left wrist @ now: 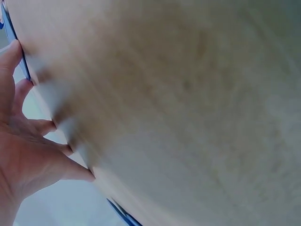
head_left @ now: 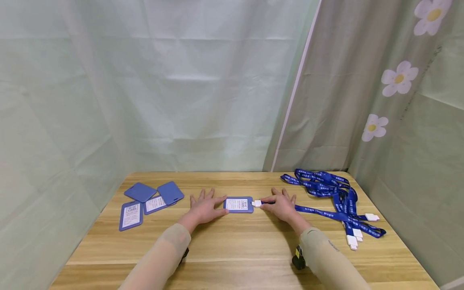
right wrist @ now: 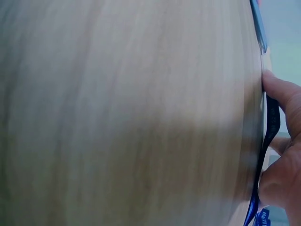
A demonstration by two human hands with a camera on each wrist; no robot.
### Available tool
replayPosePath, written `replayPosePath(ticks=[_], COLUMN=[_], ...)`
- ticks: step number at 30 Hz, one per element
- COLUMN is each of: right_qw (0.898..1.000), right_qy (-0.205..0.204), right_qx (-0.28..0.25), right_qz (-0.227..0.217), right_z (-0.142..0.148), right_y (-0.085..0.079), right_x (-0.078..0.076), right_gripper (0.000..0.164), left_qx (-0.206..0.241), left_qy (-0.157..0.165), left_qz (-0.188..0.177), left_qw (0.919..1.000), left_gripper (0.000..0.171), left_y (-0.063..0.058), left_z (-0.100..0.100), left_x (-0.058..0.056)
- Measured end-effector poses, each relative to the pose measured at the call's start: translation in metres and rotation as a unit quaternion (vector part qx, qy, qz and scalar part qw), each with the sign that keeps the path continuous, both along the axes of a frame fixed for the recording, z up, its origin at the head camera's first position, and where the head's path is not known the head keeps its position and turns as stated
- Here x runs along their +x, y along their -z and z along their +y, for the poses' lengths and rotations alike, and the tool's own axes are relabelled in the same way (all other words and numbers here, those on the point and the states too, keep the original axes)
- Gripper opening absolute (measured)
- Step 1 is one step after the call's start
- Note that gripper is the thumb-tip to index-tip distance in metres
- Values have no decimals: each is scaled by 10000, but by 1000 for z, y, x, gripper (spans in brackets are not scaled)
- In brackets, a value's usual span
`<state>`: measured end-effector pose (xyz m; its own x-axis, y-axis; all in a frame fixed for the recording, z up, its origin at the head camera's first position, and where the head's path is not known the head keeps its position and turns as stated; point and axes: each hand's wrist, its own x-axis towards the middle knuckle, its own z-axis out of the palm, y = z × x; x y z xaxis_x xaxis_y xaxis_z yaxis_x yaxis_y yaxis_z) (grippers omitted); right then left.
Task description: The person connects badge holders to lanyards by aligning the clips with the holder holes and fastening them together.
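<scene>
A blue badge holder (head_left: 238,204) with a white printed card lies sideways on the table in the head view. My left hand (head_left: 204,207) holds it at its left end, thumb and index finger at the two corners, while the other fingers spread onto the wood. From the right, my right hand (head_left: 280,206) pinches a blue lanyard just behind its white clip (head_left: 256,204). The clip's tip sits right at the slotted end of the holder. In the right wrist view the lanyard strap (right wrist: 272,117) runs under the hand.
At the table's left lie several more blue badge holders (head_left: 131,216), some overlapping. Several blue lanyards (head_left: 326,185) are heaped at the right, their white clips (head_left: 352,241) toward the front. Curtains (head_left: 203,100) hang behind the wooden table (head_left: 232,249).
</scene>
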<state>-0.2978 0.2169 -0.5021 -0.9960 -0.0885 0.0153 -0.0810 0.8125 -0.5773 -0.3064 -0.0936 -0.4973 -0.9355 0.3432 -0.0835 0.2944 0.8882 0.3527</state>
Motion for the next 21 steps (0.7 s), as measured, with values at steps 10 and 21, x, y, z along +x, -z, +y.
replayPosePath(ticks=[10, 21], right_qw=[9999, 9999], right_qy=[-35, -13], right_qx=[-128, -149], right_qz=[-14, -42], right_z=[1, 0], right_y=[2, 1], right_x=[-2, -1], right_gripper=[26, 25], left_qx=[-71, -69], left_qy=[39, 57], left_qz=[-33, -10], left_qw=[10000, 10000], left_gripper=[66, 66], left_y=[-3, -3], left_z=[2, 2], left_x=[0, 0])
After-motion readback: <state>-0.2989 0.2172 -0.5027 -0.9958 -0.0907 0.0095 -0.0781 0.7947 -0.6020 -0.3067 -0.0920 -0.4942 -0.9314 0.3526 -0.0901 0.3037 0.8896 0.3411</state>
